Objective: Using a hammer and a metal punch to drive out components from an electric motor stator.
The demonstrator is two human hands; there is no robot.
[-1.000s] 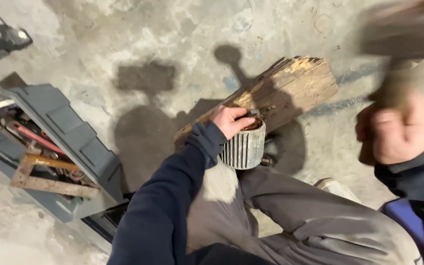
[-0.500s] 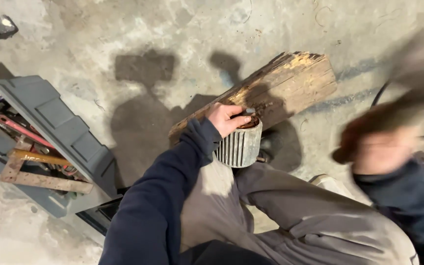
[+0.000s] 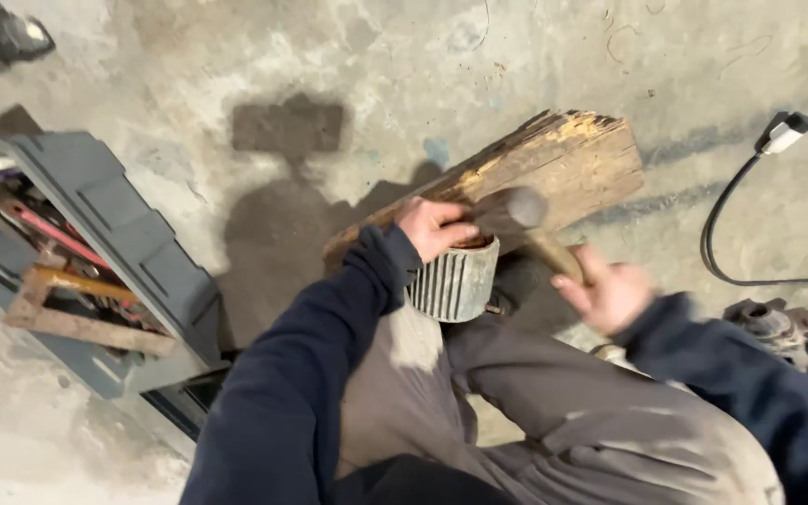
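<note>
The right hand (image 3: 610,295), raised a second ago, has swung its tightly gripped hammer (image 3: 527,213) down onto the finned metal cylinder (image 3: 455,281); the left hand (image 3: 434,227) stays clamped on its top, so the blow is landing.

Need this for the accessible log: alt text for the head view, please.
A person's right hand swings a hammer onto a ribbed metal cylinder steadied by the left hand against a worn wooden block. An open grey toolbox sits left on the concrete floor.
</note>
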